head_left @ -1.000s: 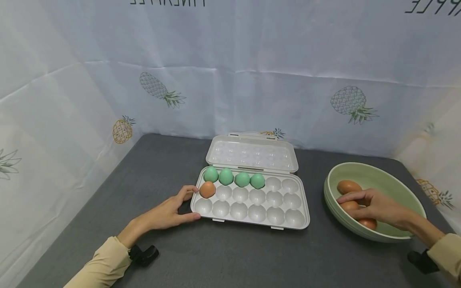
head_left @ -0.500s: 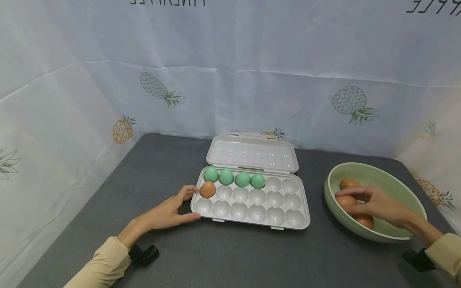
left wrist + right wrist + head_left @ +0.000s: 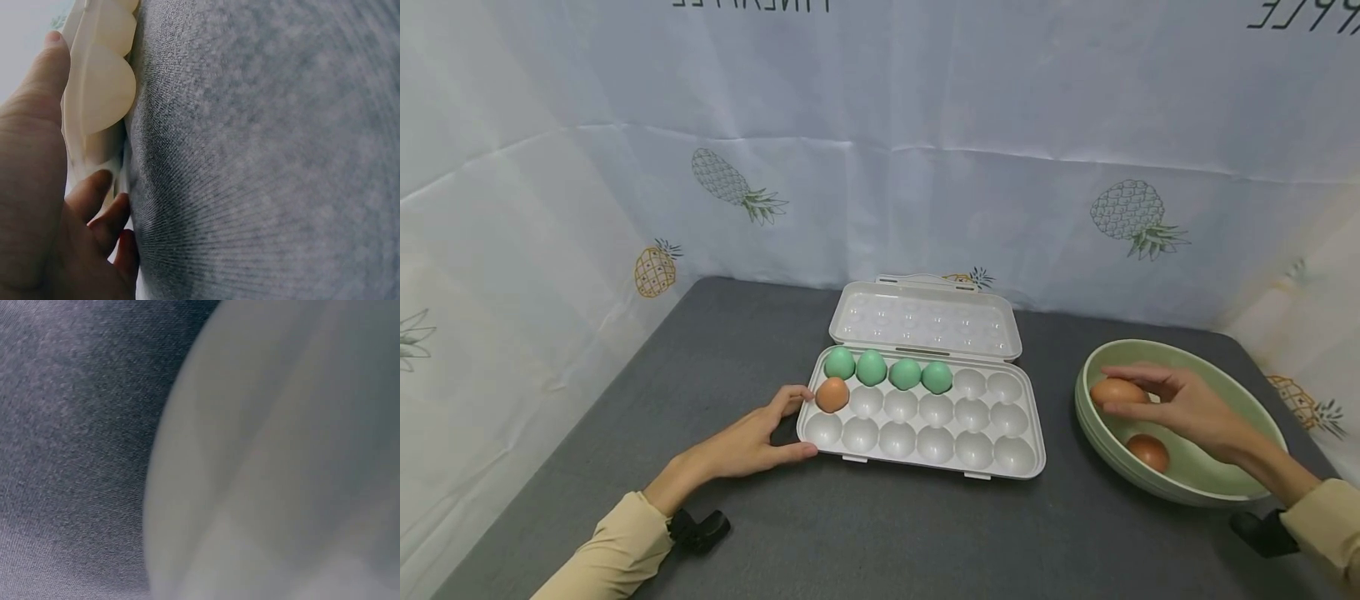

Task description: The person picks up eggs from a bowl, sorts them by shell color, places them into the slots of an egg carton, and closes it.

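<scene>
In the head view, an egg tray (image 3: 936, 446) stands at mid-table with its lid (image 3: 925, 321) folded back. Several green eggs (image 3: 905, 374) fill part of its back row, and one brown egg (image 3: 832, 395) sits at the left of the middle row. My left hand (image 3: 741, 443) holds the tray's near left corner, thumb at the front edge and fingers at the left end. On the right, my right hand (image 3: 1195, 414) pinches a brown egg (image 3: 1116, 392) over the green bowl (image 3: 1251, 408). Another brown egg (image 3: 1148, 452) lies in the bowl below that hand.
Pale cloth with pineapple prints (image 3: 925, 208) hangs behind the dark grey table (image 3: 925, 533) and along both sides. The right wrist view shows mostly the blurred outer wall of the bowl (image 3: 237, 456) beside the table surface.
My right hand has risen slightly toward the bowl's back left with a brown egg between its fingers. The egg below it has shifted a little to the left. My left hand stays put.
</scene>
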Demonstrator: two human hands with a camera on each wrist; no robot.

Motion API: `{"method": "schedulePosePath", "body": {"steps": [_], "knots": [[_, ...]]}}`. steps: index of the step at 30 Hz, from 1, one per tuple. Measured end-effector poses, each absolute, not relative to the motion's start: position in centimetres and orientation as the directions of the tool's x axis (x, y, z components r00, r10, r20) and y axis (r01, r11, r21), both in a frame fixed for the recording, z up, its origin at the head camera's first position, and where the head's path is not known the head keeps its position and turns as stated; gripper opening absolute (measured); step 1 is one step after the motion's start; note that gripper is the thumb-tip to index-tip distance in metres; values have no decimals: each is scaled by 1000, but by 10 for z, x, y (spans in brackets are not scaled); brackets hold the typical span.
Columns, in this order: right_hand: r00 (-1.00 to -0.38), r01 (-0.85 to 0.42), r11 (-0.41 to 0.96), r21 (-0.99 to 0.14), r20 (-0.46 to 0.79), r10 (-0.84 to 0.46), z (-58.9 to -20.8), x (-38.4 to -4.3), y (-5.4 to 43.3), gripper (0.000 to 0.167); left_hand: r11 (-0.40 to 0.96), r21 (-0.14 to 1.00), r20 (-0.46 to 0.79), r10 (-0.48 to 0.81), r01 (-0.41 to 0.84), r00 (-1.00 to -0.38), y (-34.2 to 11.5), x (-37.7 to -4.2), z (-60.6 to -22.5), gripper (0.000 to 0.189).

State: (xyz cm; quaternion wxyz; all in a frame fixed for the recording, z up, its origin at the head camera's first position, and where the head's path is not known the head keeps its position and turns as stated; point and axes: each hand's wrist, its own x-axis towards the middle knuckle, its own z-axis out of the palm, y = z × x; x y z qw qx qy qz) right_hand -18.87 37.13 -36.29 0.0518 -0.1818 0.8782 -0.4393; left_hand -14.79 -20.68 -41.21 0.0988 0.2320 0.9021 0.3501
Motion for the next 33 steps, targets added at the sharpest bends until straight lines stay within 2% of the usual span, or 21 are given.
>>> {"method": "schedulePosePath", "body": {"steps": [12,18,24,28,33], "knots": [[-943,-240,461,-855,92,-320,-358,-187,369,43,658,667,-13,480,350,-877,-207,-148,-413,69],[-952,-261,478,-839,144,-268,-357,-189,365,50,651,675,-15,482,347,-876,-207,-148,-413,68],[-962,-265,489,-831,194,-193,-352,-189,357,46,640,690,-24,487,338,-873,-207,-149,-413,69],[-967,-254,380,-889,219,-132,-350,-192,348,42,638,691,-22,490,341,-871,-207,-149,-413,70],[-962,-250,131,-959,230,-150,-348,-196,337,41,639,689,-19,489,343,-872,-207,-149,-413,70]]}}
